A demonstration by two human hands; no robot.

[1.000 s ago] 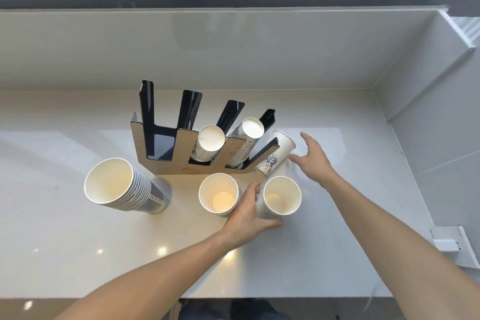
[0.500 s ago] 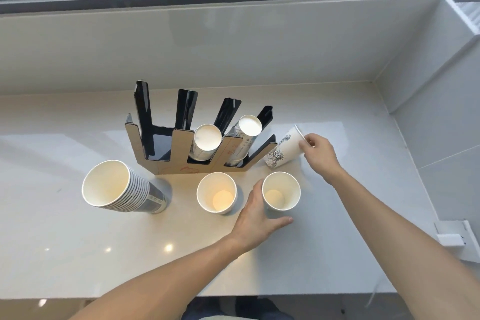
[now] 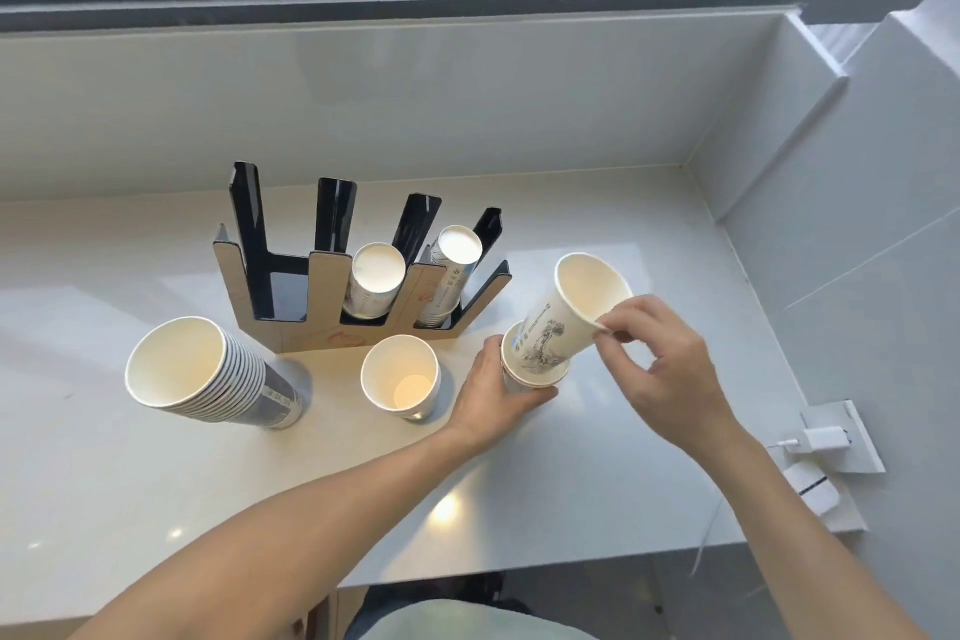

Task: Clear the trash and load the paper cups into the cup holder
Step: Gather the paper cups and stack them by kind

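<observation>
**Nesting one paper cup into another**

Now the right hand (image 3: 670, 369) pinches the rim of a printed paper cup (image 3: 566, 322) between thumb and fingers (image 3: 605, 330), tilting it so its base sits in the mouth of a second cup (image 3: 532, 377). The left hand (image 3: 493, 395) wraps that lower cup, fingers closed around its side, steadying it on the surface (image 3: 597, 483).

Just beside them stands a single empty cup (image 3: 400, 377), and farther left a tall stack of cups (image 3: 208, 374) leans on the surface. Behind, the cup holder (image 3: 358, 286) has two cup stacks lying in its right-hand slots; its left slots look empty.

Such cups are likely very light and thin-walled: they dent under a hard squeeze and tip at a nudge. The rolled rim is probably the stiffest part, so a rim pinch suits steering, while a loose wrap around the wall holds the lower one. The upper cup probably needs straightening before it slides down, or it may jam crooked.
</observation>
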